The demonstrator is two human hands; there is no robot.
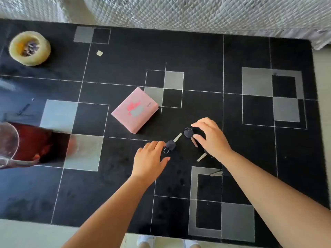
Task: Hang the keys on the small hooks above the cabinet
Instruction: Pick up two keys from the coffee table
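Observation:
Several black-headed keys lie on a black patterned table (197, 51). One key (171, 144) with a small ring lies at the fingertips of my left hand (149, 161), which is spread flat and touches its head. A second key (189, 133) lies under the fingers of my right hand (210, 138), fingers apart, touching it. The blade of a third key (202, 157) sticks out beneath my right wrist. A fourth key (216, 173) shows partly under my right forearm. No hooks or cabinet are in view.
A pink wrapped packet (135, 110) lies just behind the keys. A yellowish round bowl (30, 48) stands at the far left corner. A glass vessel with a dark red thing (26, 144) is at the left edge. A quilted grey sofa (215, 13) borders the far side.

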